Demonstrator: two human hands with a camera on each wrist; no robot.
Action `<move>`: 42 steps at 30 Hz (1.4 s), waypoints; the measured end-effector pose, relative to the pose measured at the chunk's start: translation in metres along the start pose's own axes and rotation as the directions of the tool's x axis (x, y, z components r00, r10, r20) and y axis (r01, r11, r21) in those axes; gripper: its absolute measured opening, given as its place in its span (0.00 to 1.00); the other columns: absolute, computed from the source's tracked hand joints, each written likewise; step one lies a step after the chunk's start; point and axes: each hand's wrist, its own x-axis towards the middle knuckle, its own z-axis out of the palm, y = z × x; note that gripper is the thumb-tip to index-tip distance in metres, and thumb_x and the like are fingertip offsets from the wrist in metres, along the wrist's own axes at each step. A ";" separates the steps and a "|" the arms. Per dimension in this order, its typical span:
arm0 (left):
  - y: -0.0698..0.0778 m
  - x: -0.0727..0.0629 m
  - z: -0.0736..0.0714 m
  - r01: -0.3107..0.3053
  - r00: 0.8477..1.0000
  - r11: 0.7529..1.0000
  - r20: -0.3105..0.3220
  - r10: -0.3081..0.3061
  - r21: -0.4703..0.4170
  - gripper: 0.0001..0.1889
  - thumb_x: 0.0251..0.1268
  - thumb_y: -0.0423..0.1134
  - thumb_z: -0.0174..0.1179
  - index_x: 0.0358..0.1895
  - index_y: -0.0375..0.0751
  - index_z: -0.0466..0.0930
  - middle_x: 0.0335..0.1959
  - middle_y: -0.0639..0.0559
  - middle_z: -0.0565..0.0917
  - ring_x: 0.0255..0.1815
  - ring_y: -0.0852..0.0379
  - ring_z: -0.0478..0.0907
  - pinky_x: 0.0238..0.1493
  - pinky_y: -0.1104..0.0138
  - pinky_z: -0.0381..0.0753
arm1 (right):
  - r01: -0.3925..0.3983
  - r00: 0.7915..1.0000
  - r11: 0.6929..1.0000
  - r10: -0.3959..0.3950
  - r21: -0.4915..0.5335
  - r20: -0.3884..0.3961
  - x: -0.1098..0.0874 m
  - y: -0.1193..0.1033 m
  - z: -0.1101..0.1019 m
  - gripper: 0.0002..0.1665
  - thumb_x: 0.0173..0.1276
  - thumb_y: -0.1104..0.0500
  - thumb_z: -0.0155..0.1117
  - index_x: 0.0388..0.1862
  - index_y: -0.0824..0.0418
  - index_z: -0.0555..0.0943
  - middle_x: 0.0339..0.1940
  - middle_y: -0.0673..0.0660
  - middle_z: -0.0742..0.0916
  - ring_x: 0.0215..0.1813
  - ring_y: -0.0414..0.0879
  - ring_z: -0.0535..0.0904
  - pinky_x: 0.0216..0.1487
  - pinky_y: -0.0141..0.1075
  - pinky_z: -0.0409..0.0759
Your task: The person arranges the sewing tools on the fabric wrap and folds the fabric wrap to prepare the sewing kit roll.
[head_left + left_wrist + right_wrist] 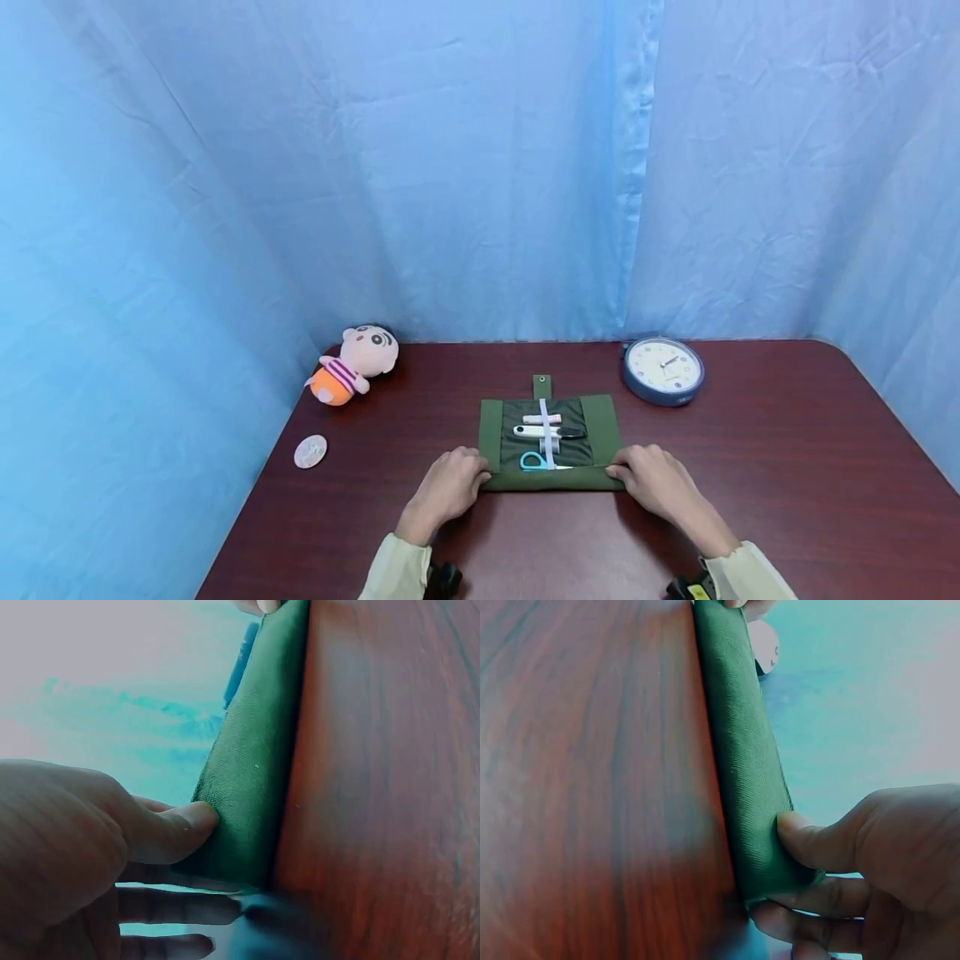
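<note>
A green fabric tool roll [600,429] lies spread on the table, its near edge folded up into a flat band. My left hand [452,483] pinches the left end of that fold, thumb [196,817] on top in the left wrist view. At the right end my right hand [656,477] pinches the fold between thumb [799,829] and fingers. Under a white elastic strap [546,417] sit scissors with light blue handles [531,461], a white-and-black tool [531,431] and a small white tube [534,419]. The scissors lie right at the fold. A snap tab [542,387] points away at the far edge.
On the dark red-brown table [787,467], a round blue-rimmed clock [663,371] stands behind and right of the roll. A plush doll [352,367] lies at the back left, with a round pale disc [311,451] nearer the left edge. Blue curtains [480,167] hang behind.
</note>
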 end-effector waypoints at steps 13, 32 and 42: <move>-0.008 0.005 0.015 0.006 0.999 1.000 -0.049 -0.007 -0.029 0.11 0.65 0.41 0.66 0.23 0.50 0.79 0.22 0.57 0.79 0.26 0.57 0.70 0.31 0.67 0.74 | -0.141 0.990 0.990 0.141 -0.008 0.009 0.003 0.000 0.004 0.06 0.63 0.53 0.72 0.30 0.52 0.84 0.30 0.52 0.90 0.31 0.53 0.86 0.25 0.46 0.78; 0.004 0.008 0.021 0.014 0.990 0.997 -0.143 -0.004 0.073 0.09 0.54 0.36 0.72 0.36 0.48 0.81 0.36 0.53 0.76 0.36 0.54 0.70 0.37 0.64 0.74 | 0.153 0.932 0.941 -0.239 -0.303 -0.273 0.000 -0.003 0.019 0.16 0.47 0.62 0.79 0.18 0.51 0.78 0.26 0.49 0.76 0.37 0.51 0.72 0.31 0.42 0.71; 0.012 -0.002 0.016 -0.094 0.991 0.955 -0.064 0.117 0.283 0.09 0.59 0.40 0.65 0.42 0.48 0.89 0.38 0.55 0.81 0.39 0.55 0.74 0.35 0.65 0.72 | 0.289 0.908 0.840 -0.393 -0.459 -0.149 -0.012 -0.002 0.009 0.04 0.47 0.61 0.70 0.25 0.55 0.85 0.29 0.51 0.83 0.38 0.50 0.79 0.36 0.43 0.76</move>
